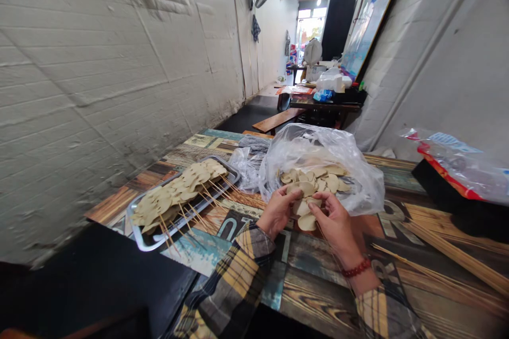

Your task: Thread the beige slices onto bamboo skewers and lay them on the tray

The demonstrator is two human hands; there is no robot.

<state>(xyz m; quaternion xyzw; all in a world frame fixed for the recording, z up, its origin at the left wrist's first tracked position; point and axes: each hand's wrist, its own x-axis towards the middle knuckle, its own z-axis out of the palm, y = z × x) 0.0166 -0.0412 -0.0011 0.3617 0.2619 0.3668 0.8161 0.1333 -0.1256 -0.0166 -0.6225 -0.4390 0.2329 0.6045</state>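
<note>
Over the table's front half, both my hands are closed on thin, round, grey-beige slices (pixel 307 222), which overlap in a short row. My left hand (pixel 278 212) pinches the upper slices between thumb and fingers. The lower slices are gripped by my right hand (pixel 336 228), which has a red bead bracelet at the wrist. A thin stick seems to run down below that hand, partly hidden. Just beyond, an open clear plastic bag (pixel 366 180) holds many loose slices (pixel 334 183). On the left, skewered slices (pixel 175 196) lie piled on a metal tray (pixel 149 247), sticks pointing towards me.
Loose bamboo skewers (pixel 457 259) lie at the right of the patterned wooden table (pixel 318 302). Behind them is a black container (pixel 449 196) with red-and-clear packaging (pixel 465 164). A crumpled clear bag (pixel 246 167) sits between tray and slice bag. A bench (pixel 278 119) stands beyond.
</note>
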